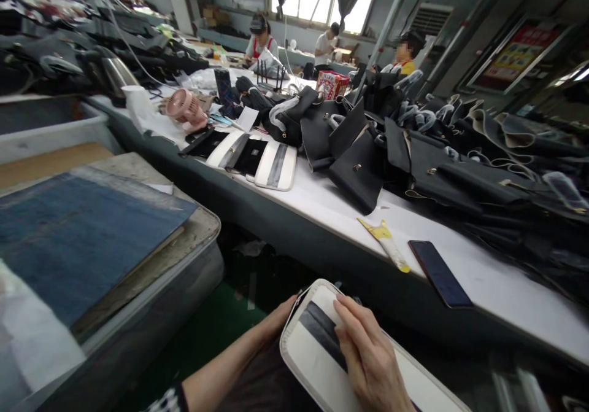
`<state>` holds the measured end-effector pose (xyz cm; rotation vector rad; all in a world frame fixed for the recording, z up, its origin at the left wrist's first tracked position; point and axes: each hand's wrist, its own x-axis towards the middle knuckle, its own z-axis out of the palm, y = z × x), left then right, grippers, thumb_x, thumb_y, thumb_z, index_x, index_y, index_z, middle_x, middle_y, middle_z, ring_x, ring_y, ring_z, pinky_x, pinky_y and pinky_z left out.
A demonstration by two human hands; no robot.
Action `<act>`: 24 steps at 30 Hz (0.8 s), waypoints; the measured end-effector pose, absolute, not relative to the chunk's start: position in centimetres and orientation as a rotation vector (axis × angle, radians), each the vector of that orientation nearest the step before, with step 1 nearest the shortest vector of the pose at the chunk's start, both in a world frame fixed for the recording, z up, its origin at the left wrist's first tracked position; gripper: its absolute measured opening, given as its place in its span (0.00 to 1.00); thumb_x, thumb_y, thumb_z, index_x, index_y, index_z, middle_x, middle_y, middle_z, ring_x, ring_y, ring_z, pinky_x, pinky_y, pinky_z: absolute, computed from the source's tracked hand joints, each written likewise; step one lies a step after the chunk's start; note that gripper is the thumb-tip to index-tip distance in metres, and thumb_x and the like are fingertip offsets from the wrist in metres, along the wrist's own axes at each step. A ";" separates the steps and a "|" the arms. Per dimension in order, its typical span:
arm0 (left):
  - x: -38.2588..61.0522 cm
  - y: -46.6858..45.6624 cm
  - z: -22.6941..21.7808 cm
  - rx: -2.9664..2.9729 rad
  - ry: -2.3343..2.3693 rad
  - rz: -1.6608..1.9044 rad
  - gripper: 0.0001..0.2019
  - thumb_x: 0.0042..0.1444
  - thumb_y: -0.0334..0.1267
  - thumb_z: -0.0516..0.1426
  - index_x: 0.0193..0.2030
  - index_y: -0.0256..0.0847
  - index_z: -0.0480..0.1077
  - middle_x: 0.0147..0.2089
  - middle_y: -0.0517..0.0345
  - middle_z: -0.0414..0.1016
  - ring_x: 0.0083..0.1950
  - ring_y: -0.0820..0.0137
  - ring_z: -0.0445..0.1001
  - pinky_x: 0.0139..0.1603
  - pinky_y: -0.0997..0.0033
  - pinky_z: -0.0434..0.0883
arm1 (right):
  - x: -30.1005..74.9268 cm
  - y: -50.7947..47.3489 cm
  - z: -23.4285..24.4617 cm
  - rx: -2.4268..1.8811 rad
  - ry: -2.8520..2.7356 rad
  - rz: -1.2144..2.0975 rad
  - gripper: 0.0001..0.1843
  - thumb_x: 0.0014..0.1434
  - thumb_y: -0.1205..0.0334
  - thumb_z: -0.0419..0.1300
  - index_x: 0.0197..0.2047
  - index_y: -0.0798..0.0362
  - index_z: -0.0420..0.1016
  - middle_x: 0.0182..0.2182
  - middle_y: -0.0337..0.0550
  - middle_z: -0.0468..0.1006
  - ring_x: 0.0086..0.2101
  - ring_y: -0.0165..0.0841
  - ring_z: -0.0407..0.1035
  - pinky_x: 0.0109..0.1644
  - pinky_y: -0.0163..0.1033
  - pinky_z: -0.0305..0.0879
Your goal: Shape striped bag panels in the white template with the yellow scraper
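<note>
In front of my lap I hold a cream-white zip case [317,353] with rounded corners and a dark grey stripe, tilted with its far end up. My left hand [285,314] reaches to its far left edge, where a dark opening shows along the side; the fingers are hidden behind the case. My right hand [368,353] lies over the front face, its bent fingers pressed together with their tips by the stripe. On the table edge lie similar striped white pieces [276,165] with black parts between them.
A white-topped table [322,206] crosses ahead, piled with black bags [356,166]. A phone [439,274], a yellow-and-white tool [386,243] and a pink fan [185,108] lie on it. A blue board [92,228] rests on a worn surface at left. Several people work farther back.
</note>
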<state>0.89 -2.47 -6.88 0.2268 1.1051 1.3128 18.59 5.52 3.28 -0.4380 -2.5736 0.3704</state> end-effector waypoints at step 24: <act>-0.2 -4.0 -8.6 0.092 0.928 1.347 0.27 0.55 0.53 0.63 0.56 0.36 0.73 0.56 0.45 0.75 0.57 0.56 0.72 0.59 0.60 0.66 | 15.2 2.4 2.7 -0.793 -2.676 0.453 0.15 0.63 0.58 0.60 0.53 0.45 0.66 0.58 0.39 0.68 0.58 0.41 0.58 0.59 0.50 0.55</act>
